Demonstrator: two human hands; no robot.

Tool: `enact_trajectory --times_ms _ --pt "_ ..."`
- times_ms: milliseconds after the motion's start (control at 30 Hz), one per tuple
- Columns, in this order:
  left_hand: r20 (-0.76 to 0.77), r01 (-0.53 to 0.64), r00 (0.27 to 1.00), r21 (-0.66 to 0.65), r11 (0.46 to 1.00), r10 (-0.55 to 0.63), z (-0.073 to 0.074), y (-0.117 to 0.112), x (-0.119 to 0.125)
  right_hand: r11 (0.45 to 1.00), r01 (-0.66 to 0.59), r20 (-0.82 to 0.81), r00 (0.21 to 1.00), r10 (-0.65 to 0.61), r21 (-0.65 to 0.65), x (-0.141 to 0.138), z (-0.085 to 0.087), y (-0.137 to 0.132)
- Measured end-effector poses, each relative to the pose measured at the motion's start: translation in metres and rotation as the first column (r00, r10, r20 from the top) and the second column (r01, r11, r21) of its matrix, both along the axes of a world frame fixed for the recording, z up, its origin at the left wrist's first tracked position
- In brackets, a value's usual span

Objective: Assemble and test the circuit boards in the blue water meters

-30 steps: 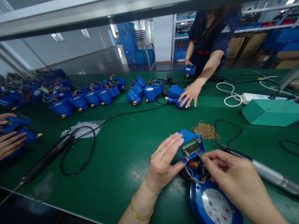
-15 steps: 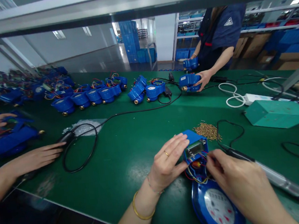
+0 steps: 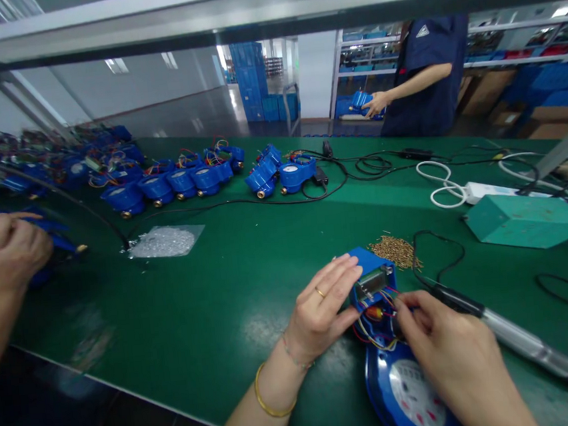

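Note:
A blue water meter with a white dial lies on the green table near the front edge. Its blue lid stands open, showing a circuit board and coloured wires. My left hand, a ring on one finger and a gold bangle on the wrist, holds the open lid from the left with fingers pressed against it. My right hand is closed in a pinch on the wires inside the meter.
A heap of small brass screws lies behind the meter. An electric screwdriver with a cable lies to the right, beyond it a green box. Blue meters line the back. A co-worker's hand works at left; another person stands opposite.
My right hand has pushed further into the wires. The co-worker at left lifted the screwdriver off the table. The person opposite carried a meter away from the table.

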State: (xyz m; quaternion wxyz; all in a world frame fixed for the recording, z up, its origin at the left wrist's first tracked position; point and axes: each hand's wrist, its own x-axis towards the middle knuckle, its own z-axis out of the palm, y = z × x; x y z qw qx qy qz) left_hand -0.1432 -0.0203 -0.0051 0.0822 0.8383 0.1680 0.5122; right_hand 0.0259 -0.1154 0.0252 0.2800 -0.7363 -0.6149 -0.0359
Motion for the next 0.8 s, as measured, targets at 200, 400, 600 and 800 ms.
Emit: enact_trajectory --times_ms 200,400,600,800 --pt "0.024 -0.006 1.000 -0.012 1.000 0.006 -0.001 0.000 0.000 0.988 -0.090 -0.498 0.867 0.017 -0.123 -0.001 0.003 0.000" --pt "0.036 -0.015 0.999 -0.022 1.000 0.016 -0.001 0.000 0.000 0.981 -0.104 -0.548 0.837 -0.005 -0.167 -0.002 0.005 0.000" --pt "0.043 -0.024 0.999 -0.047 0.999 0.026 0.000 -0.001 0.000 0.965 -0.174 -0.577 0.816 0.030 -0.197 0.005 -0.007 -0.004" --pt "0.074 -0.052 0.995 -0.107 0.993 0.060 0.002 -0.002 0.000 0.976 -0.162 -0.560 0.827 0.054 -0.146 0.007 -0.007 -0.004"
